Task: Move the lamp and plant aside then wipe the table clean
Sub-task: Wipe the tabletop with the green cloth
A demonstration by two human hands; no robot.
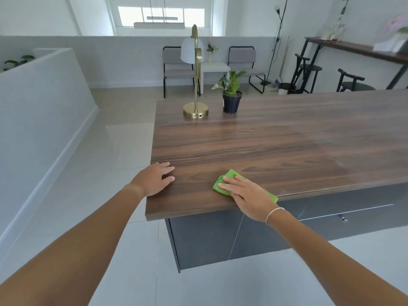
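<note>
The right hand (247, 193) lies flat, fingers spread, pressing a green cloth (229, 175) against the wooden tabletop (276, 140) near its front edge; part of the cloth shows past the fingertips and part past the wrist side. The left hand (154, 180) rests open and palm down on the tabletop's near left corner, holding nothing, well apart from the cloth. At the far left end stands a brass lamp (195, 107) with a white shade, upright, and just beside it to the right a potted plant (231, 93) in a dark pot, the two apart.
</note>
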